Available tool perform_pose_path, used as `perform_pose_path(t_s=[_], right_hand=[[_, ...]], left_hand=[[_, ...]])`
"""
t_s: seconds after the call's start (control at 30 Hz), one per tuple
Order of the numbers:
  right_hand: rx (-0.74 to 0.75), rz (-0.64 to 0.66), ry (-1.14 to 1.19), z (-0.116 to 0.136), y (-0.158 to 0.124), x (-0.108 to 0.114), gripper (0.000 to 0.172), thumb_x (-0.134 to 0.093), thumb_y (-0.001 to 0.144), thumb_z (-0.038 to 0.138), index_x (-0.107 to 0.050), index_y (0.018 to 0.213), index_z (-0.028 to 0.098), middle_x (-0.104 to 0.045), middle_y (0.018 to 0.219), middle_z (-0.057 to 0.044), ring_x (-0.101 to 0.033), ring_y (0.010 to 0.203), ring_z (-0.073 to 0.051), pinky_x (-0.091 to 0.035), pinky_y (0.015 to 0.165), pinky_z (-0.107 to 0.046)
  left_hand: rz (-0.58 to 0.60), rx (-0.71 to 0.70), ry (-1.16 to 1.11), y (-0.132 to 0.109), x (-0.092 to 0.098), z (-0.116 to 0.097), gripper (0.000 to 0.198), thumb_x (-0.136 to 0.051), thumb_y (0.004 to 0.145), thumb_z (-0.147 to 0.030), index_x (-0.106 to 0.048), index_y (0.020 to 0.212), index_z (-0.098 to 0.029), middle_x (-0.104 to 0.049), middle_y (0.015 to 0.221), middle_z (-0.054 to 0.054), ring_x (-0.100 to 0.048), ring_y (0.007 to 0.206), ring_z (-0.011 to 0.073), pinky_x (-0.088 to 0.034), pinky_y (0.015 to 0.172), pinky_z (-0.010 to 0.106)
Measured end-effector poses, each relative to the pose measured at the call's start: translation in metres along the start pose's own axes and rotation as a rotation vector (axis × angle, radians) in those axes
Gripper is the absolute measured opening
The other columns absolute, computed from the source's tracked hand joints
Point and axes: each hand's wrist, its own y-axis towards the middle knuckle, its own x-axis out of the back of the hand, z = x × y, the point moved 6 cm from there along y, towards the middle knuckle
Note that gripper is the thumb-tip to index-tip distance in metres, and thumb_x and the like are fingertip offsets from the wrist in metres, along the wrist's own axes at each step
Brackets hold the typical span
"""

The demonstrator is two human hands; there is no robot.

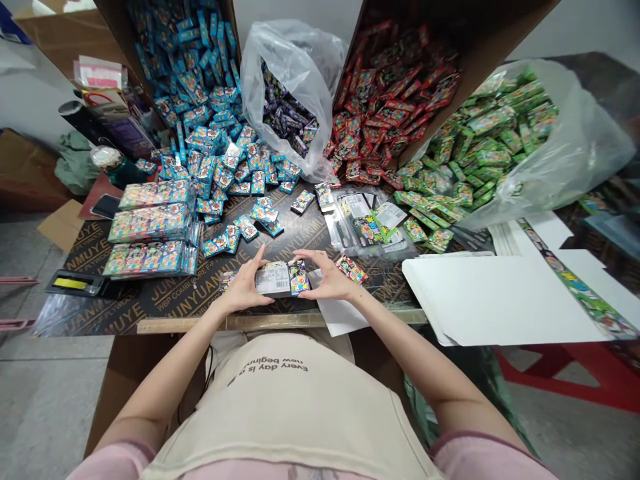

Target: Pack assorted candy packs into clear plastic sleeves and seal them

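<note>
A flat printed plastic pouch (273,279) with a grey barcode panel lies across the table edge in front of me. My left hand (245,285) grips it from the left, thumb along the near side and fingers over the far side. At its right end is a small dark cartoon-printed box (299,277), pinched between the thumb and fingers of my right hand (327,277). Whether the box is inside the pouch or against its end, I cannot tell. A red box (351,269) lies beside my right wrist, and a white sheet (343,313) hangs over the edge below it.
Loose blue boxes (215,167), red boxes (375,127) and green boxes (480,140) are heaped behind. A plastic bag (320,73) holds purple boxes (285,113). Wrapped stacks (150,230) stand left. Flat pouches (363,220) and white cards (500,300) lie right.
</note>
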Motion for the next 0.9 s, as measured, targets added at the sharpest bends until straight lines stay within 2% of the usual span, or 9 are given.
perform_pose_path(t_s=[0.13,0.23,0.33,0.43,0.5,0.63,0.73,0.8,0.9], right_hand=[[0.001,0.038,0.008,-0.003,0.006,-0.002,0.091,-0.082,0.064,0.047,-0.040,0.141,0.024,-0.057,0.134,-0.012,-0.055,0.117,-0.029,-0.036,0.101,-0.045],[-0.031,-0.093,-0.032,-0.003,0.007,0.002,0.097,-0.076,0.066,0.061,-0.034,0.145,0.023,-0.058,0.131,-0.014,-0.053,0.120,-0.031,-0.032,0.102,-0.048],[-0.058,-0.193,0.003,0.001,0.002,-0.001,0.083,-0.059,0.082,0.064,-0.028,0.148,0.024,-0.066,0.119,-0.011,-0.054,0.117,-0.030,-0.027,0.103,-0.050],[-0.009,-0.063,0.062,0.006,0.005,-0.014,0.065,-0.042,0.094,0.056,-0.027,0.149,0.024,-0.068,0.119,-0.010,-0.058,0.115,-0.027,-0.024,0.105,-0.050],[-0.013,-0.076,0.028,-0.004,0.019,-0.005,0.061,-0.041,0.095,0.052,-0.031,0.147,0.024,-0.067,0.120,-0.010,-0.058,0.116,-0.026,-0.024,0.106,-0.049],[-0.353,-0.464,-0.275,-0.077,0.069,0.072,0.048,-0.045,0.094,0.042,-0.047,0.137,0.020,-0.058,0.134,-0.014,-0.048,0.126,-0.027,-0.029,0.104,-0.044],[-0.744,-0.484,-0.456,-0.148,0.105,0.129,0.045,-0.044,0.092,0.031,-0.048,0.135,0.016,-0.058,0.132,-0.018,-0.045,0.126,-0.031,-0.031,0.100,-0.046],[-0.827,-0.465,-0.461,-0.181,0.124,0.150,0.048,-0.053,0.087,0.029,-0.050,0.132,0.012,-0.063,0.123,-0.022,-0.047,0.121,-0.036,-0.030,0.098,-0.052],[-0.844,-0.430,-0.428,-0.212,0.144,0.154,0.063,-0.071,0.072,0.029,-0.051,0.129,0.012,-0.067,0.114,-0.022,-0.052,0.115,-0.038,-0.028,0.099,-0.054]], left_hand=[[0.004,-0.029,0.025,0.004,0.001,-0.007,0.124,-0.082,0.057,-0.027,-0.004,0.154,-0.026,-0.055,0.133,0.010,-0.051,0.121,0.0300,-0.037,0.105,0.046],[-0.070,-0.001,0.025,0.007,0.006,-0.003,0.122,-0.082,0.058,-0.029,-0.006,0.154,-0.026,-0.056,0.131,0.010,-0.053,0.120,0.0293,-0.038,0.105,0.047],[-0.148,0.049,-0.015,0.010,0.009,0.004,0.122,-0.082,0.059,-0.032,-0.006,0.154,-0.025,-0.058,0.128,0.010,-0.054,0.119,0.0284,-0.038,0.105,0.047],[-0.158,0.051,-0.038,0.013,0.006,0.007,0.122,-0.082,0.060,-0.034,-0.005,0.154,-0.026,-0.057,0.129,0.010,-0.053,0.121,0.0283,-0.037,0.106,0.046],[-0.153,0.058,-0.015,0.015,0.002,0.010,0.122,-0.082,0.060,-0.034,-0.006,0.154,-0.025,-0.056,0.130,0.010,-0.052,0.121,0.0286,-0.037,0.105,0.046],[-0.081,0.072,0.141,0.016,-0.014,0.023,0.114,-0.079,0.060,-0.031,-0.015,0.154,-0.022,-0.057,0.128,0.012,-0.052,0.115,0.0308,-0.038,0.101,0.049],[-0.032,0.029,0.243,0.015,-0.026,0.029,0.102,-0.075,0.064,-0.032,-0.024,0.152,-0.023,-0.053,0.133,0.014,-0.048,0.120,0.0328,-0.035,0.103,0.051],[-0.017,0.037,0.269,0.014,-0.030,0.032,0.099,-0.073,0.066,-0.034,-0.024,0.152,-0.024,-0.050,0.137,0.014,-0.046,0.122,0.0333,-0.033,0.105,0.052],[-0.005,0.058,0.274,0.014,-0.032,0.034,0.100,-0.072,0.066,-0.035,-0.022,0.153,-0.024,-0.049,0.139,0.014,-0.046,0.123,0.0335,-0.033,0.106,0.051]])
